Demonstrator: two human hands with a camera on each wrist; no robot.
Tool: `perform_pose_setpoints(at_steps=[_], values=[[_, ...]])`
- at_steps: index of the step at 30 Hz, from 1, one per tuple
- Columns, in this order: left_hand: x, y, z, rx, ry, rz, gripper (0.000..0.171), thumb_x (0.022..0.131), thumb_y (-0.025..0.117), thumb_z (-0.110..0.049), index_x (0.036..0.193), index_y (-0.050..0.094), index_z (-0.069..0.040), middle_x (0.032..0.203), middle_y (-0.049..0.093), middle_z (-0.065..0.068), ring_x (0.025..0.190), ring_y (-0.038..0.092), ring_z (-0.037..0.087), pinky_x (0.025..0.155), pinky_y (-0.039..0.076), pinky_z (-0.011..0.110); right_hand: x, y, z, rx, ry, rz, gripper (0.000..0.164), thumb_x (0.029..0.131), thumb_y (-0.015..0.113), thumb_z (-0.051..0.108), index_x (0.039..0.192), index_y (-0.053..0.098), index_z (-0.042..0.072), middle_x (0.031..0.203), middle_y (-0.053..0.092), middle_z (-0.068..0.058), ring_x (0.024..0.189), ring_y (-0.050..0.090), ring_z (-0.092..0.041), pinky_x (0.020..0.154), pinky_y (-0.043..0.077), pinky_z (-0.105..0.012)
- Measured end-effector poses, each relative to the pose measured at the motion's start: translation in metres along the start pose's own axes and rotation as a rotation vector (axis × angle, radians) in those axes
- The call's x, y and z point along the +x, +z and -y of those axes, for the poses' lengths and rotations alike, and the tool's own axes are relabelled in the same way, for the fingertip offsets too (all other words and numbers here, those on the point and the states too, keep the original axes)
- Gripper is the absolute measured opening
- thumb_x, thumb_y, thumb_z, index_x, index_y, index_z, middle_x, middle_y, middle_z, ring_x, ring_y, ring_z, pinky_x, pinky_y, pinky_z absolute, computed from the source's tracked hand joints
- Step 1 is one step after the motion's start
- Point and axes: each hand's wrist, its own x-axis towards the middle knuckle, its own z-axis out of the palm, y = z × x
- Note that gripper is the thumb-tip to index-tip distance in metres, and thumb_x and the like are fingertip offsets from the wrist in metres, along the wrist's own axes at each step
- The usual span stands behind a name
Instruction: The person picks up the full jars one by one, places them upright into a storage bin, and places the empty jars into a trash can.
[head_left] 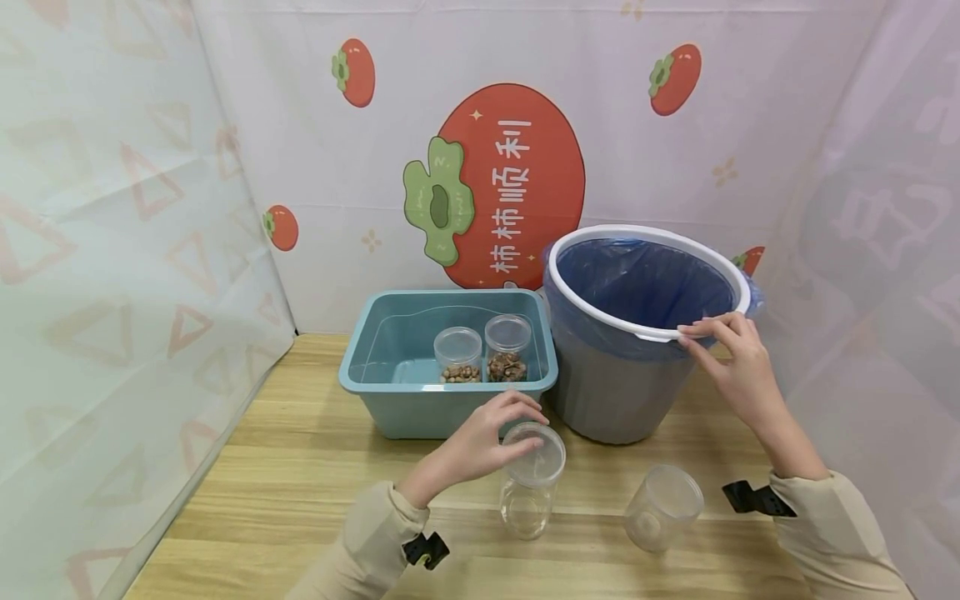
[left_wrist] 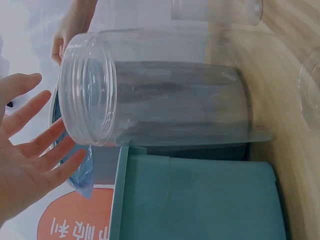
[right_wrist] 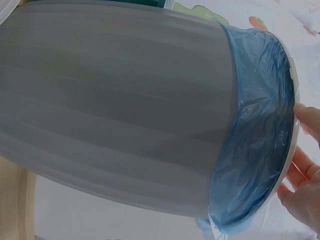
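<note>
My left hand is spread over a clear lidded jar standing on the table, its fingers extended around the lid; in the left wrist view the fingertips come right at the lid's edge. No contents show in this jar. At the right, my right hand pinches the white rim ring of a grey trash bin between thumb and fingers. A blue bag lines the bin and folds over its outside below the ring.
A teal basin stands left of the bin, holding a jar of nuts and a jar of walnuts. Another clear jar stands at the front right. Printed curtains enclose the wooden table behind and at both sides.
</note>
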Motion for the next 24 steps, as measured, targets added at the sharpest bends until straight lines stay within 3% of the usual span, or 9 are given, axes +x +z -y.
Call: perform_pose_setpoints(at_steps=[9,19,24], values=[[-0.016,0.013,-0.005,0.096,0.015,-0.049,0.024,0.079,0.066,-0.016,0.103,0.061,-0.01,0.116,0.048,0.008,0.109,0.045,0.021,0.088,0.04,0.031,-0.001,0.0,0.0,0.007,-0.007,-0.003,0.028,0.061,0.069,-0.017,0.084,0.064,-0.004,0.086,0.051,-0.015,0.099,0.034,0.007,0.084,0.024,-0.015],[-0.027,0.026,-0.001,0.048,-0.025,-0.075,0.034,0.078,0.068,-0.021,0.108,0.057,-0.01,0.126,0.04,0.011,0.115,0.043,0.025,0.091,0.039,0.036,-0.001,0.001,0.0,0.012,-0.019,-0.008,0.028,0.061,0.069,-0.017,0.085,0.064,-0.004,0.086,0.051,-0.015,0.098,0.035,0.007,0.084,0.024,-0.015],[-0.032,0.03,-0.001,0.053,-0.096,-0.044,0.042,0.079,0.066,-0.031,0.116,0.053,-0.015,0.132,0.035,0.009,0.12,0.038,0.024,0.09,0.039,0.039,-0.001,0.001,-0.001,0.012,-0.018,-0.01,0.027,0.061,0.069,-0.017,0.085,0.064,-0.003,0.086,0.051,-0.015,0.098,0.036,0.006,0.085,0.024,-0.015]])
